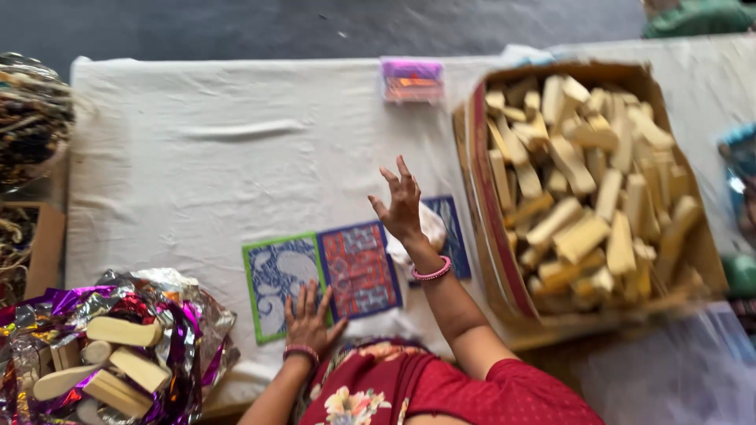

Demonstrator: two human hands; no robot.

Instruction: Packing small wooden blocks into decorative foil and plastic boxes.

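Note:
My left hand (307, 319) lies flat, fingers spread, on the lower edge of a green-bordered blue patterned sheet (276, 275). Beside that sheet is a red and blue patterned sheet (360, 267). My right hand (400, 203) is raised over the table with its fingers spread and nothing in it. It hovers above a white lump (431, 228) and a dark blue patterned sheet (453, 224). Each wrist wears a pink bangle. All of this rests on a white cloth (197, 157) that covers the table.
A large cardboard box (480, 228) full of pale yellow bars stands at the right. Crinkled purple and silver foil (185, 315) with several bars lies at the bottom left. A small purple packet (411, 79) sits at the far edge, and a basket (27, 118) of cords at the left.

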